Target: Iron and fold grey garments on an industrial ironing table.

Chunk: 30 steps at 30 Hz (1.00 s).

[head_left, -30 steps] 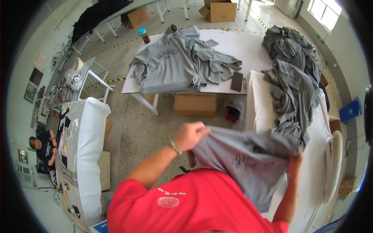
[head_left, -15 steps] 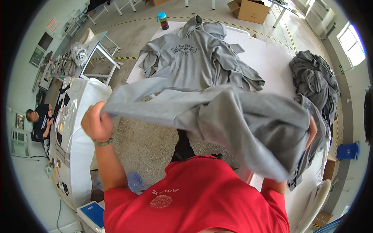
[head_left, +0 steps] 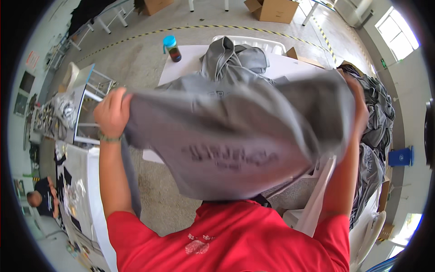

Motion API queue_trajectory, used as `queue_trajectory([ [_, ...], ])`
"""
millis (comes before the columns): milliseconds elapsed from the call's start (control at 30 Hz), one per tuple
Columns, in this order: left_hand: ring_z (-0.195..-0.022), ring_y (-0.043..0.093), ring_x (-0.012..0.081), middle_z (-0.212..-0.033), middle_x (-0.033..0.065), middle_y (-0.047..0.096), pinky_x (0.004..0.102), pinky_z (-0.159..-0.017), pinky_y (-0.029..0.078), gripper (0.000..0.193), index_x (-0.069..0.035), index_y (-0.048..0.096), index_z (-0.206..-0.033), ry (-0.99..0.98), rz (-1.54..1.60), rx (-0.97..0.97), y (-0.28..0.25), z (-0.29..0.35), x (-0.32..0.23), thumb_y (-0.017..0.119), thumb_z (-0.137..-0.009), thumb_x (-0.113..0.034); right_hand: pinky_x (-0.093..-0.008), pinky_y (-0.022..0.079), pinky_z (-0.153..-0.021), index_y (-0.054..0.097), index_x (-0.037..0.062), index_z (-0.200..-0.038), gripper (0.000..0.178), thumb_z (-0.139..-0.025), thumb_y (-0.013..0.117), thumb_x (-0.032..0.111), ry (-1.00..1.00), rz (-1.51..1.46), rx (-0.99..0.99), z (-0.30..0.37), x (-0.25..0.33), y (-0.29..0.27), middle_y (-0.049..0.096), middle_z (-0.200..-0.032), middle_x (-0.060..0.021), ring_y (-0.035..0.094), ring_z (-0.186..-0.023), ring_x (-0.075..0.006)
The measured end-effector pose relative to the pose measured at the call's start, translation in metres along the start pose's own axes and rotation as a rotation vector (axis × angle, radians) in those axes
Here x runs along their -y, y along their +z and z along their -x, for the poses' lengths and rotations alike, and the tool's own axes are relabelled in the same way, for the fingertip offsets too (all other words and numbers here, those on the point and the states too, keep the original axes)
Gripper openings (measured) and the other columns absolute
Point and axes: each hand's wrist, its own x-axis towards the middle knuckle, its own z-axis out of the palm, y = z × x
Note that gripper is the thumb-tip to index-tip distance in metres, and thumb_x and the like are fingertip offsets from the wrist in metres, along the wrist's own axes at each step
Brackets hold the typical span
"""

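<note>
A grey sweatshirt with dark lettering hangs stretched between my raised hands, its cloth blurred by motion. My left hand is closed round one edge of it, at the left. At the right, my right hand grips the bunched other end; its fingers are partly hidden and smeared. Behind the lifted garment, a second grey garment, a hoodie, lies on the white table. Its hood shows at the far side, while most of its body is covered from sight.
Grey garments lie heaped at the right. A blue-lidded bottle stands at the table's far left corner. Beyond are a white tray and a cardboard box. Another person is at the far left, beside a white-covered table.
Both hands have risen, spreading the sweatshirt taller so its lettered face shows. It now hides most of the hoodie on the table. The view has tilted slightly.
</note>
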Motion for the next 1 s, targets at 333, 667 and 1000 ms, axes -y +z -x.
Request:
queue_trajectory([
  [333, -0.147, 0.046, 0.0468, -0.161, 0.0272, 0.045, 0.0518, -0.121, 0.041, 0.085, -0.004, 0.043, -0.16, -0.586, 0.612, 1.048, 0.156, 0.208, -0.183, 0.083, -0.089, -0.028, -0.053, 0.043, -0.119, 0.045, 0.0091, -0.159, 0.085, -0.09, 0.08, 0.046, 0.134, 0.477, 1.03, 0.159, -0.101, 0.253, 0.046, -0.163, -0.0168, 0.043, -0.151, -0.0385],
  [667, -0.107, 0.067, 0.0398, -0.118, 0.0187, 0.071, 0.0459, -0.094, 0.053, 0.048, -0.002, 0.069, -0.12, -1.402, 0.61, 0.818, 0.138, 0.299, -0.209, 0.086, -0.088, -0.034, -0.0505, 0.053, -0.105, 0.071, 0.0065, -0.12, 0.043, -0.091, 0.078, 0.037, 0.464, 0.099, 0.731, 0.224, -0.115, 0.247, 0.064, -0.14, -0.0176, 0.062, -0.129, -0.0403],
  [1000, -0.071, 0.053, 0.0134, -0.078, 0.0036, 0.062, 0.0331, -0.068, 0.047, 0.033, 0.002, 0.063, -0.095, -1.437, 0.644, 0.411, 0.123, 0.254, -0.181, 0.071, -0.107, -0.028, -0.0412, 0.059, -0.06, 0.07, -0.0051, -0.082, 0.03, -0.086, 0.071, 0.024, 0.89, -0.362, 0.669, 0.224, -0.125, 0.262, 0.068, -0.069, -0.0134, 0.072, -0.064, -0.0264],
])
